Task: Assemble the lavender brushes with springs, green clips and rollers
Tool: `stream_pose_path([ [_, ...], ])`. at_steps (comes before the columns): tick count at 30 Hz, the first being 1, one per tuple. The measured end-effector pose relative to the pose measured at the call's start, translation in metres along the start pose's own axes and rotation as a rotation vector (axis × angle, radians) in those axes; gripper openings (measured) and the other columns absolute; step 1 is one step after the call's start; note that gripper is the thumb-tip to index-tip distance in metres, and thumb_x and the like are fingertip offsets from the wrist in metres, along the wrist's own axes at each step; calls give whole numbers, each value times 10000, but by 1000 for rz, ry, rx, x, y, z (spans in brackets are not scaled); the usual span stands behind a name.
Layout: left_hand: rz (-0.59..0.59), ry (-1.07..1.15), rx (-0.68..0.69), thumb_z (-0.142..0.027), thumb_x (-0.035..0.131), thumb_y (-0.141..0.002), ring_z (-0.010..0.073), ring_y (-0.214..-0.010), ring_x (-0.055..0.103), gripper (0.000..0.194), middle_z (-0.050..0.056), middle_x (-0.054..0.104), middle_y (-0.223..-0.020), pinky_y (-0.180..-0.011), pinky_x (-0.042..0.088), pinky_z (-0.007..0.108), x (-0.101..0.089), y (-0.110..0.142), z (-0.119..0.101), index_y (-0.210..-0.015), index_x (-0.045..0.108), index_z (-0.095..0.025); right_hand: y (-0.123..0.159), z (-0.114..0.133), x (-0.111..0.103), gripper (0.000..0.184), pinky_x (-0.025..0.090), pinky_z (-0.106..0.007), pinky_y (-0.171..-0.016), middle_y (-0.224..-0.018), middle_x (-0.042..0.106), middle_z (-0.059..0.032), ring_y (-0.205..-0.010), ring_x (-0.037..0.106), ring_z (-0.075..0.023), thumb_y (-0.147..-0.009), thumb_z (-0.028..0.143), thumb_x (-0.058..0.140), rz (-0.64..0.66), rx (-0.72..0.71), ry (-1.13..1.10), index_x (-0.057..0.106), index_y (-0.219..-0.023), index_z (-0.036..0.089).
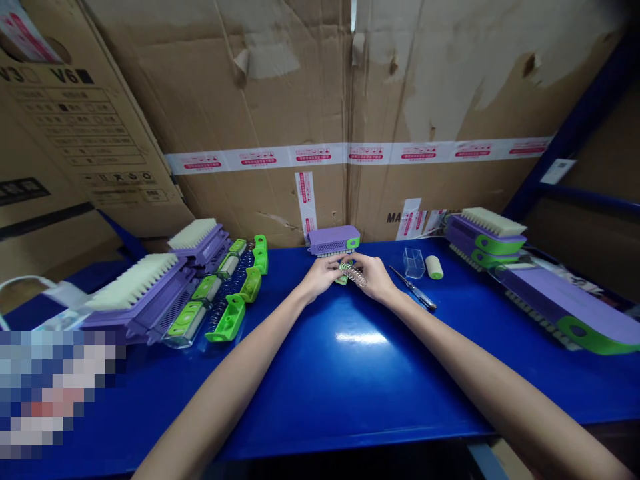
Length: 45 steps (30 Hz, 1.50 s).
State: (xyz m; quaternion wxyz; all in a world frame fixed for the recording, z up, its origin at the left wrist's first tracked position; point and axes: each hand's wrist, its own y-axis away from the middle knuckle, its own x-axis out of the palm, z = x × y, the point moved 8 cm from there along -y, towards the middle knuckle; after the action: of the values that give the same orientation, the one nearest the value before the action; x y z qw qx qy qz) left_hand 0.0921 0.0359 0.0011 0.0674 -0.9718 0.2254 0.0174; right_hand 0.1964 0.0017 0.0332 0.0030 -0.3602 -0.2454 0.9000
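Observation:
Over the middle of the blue table, my two hands come together at a metal coil spring (pixel 355 275) and a small green plastic piece (pixel 342 281). My right hand (pixel 377 276) is closed with its fingers on the spring, which slants down toward its palm. On the other side, my left hand (pixel 320 277) pinches the green piece at the spring's upper end. Fingers partly cover how the two parts meet. Just behind my hands lies a purple brush body (pixel 333 239) with a green end and its bristles facing down.
On the left are purple brushes (pixel 143 283), green-and-cream pieces (pixel 187 319), dark coil springs (pixel 230 293) and green end parts (pixel 229 319). A screwdriver (pixel 420 295), clear box (pixel 413 263) and cream roller (pixel 434 267) lie right. More purple brushes (pixel 575 300) stand far right. Cardboard (pixel 280 100) walls the back.

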Motion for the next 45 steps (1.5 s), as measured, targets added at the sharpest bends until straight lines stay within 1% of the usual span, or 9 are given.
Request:
stream_pose_path([
  [4, 23, 67, -40, -37, 649, -643, 139, -770, 636, 619, 34, 697, -811, -823, 470, 306, 1, 1, 4, -1251, 545, -90, -2, -7, 3, 195, 417, -221, -579, -639, 677, -1, -597, 611, -155, -755, 266, 618, 34, 28, -93, 669, -916, 169],
  [10, 89, 102, -46, -7, 681, -578, 148, -807, 641, 690, 34, 693, -854, -838, 478, 329, 1, -1, 10, -1244, 543, -118, -5, -21, 6, 191, 487, -272, -733, -847, 722, -33, -785, 669, -186, -721, 190, 654, 91, 79, -234, 669, -911, 171],
  [16, 72, 97, -39, -12, 671, -577, 133, -758, 636, 685, 27, 697, -822, -815, 482, 311, 0, -1, 10, -1243, 553, -120, -4, -23, 12, 216, 513, -312, -790, -908, 723, -60, -833, 682, -194, -744, 224, 640, 163, 84, -441, 648, -945, 145],
  [21, 69, 87, -36, -17, 635, -611, 135, -744, 637, 622, 24, 704, -795, -816, 481, 309, 0, 0, 5, -1222, 575, -120, -3, -24, 14, 255, 524, -327, -796, -874, 727, -60, -829, 686, -196, -763, 207, 613, 192, 84, -453, 647, -1003, 130],
  [27, -9, 120, -11, -44, 680, -620, 139, -744, 646, 563, 19, 694, -765, -808, 496, 305, -5, 0, 6, -1172, 584, -111, -1, -22, 11, 344, 533, -334, -820, -915, 729, -67, -855, 691, -194, -756, 181, 615, 119, 110, -429, 617, -1097, 138],
  [32, -156, 160, 36, -94, 760, -578, 139, -750, 646, 563, 42, 692, -806, -773, 507, 293, -15, -2, 8, -1109, 572, -100, 3, -20, 6, 375, 542, -314, -764, -833, 727, -52, -737, 694, -167, -790, 147, 538, 22, 124, -347, 573, -1163, 139],
  [36, -376, 66, 94, -168, 737, -630, 159, -751, 644, 446, 65, 691, -855, -685, 511, 275, -37, -2, 3, -1045, 585, -111, 4, -21, 6, 342, 545, -306, -747, -860, 722, -56, -721, 695, -163, -808, 162, 508, -30, 87, -275, 584, -1142, 147],
  [41, -822, -326, 198, -131, 606, -727, 171, -878, 641, 329, 64, 676, -978, -816, 476, 282, -85, 21, -23, -1054, 583, -160, 5, -21, 6, 333, 546, -304, -745, -887, 718, -63, -755, 696, -171, -815, 175, 494, -59, 15, -177, 598, -1131, 154],
  [45, -1025, -709, 18, -126, 535, -770, 217, -941, 630, 288, 67, 676, -992, -855, 448, 319, -108, 39, -38, -1036, 608, -207, 5, -21, 4, 339, 537, -284, -757, -881, 719, -56, -783, 690, -167, -810, 167, 489, -88, -18, -116, 608, -1127, 153],
])
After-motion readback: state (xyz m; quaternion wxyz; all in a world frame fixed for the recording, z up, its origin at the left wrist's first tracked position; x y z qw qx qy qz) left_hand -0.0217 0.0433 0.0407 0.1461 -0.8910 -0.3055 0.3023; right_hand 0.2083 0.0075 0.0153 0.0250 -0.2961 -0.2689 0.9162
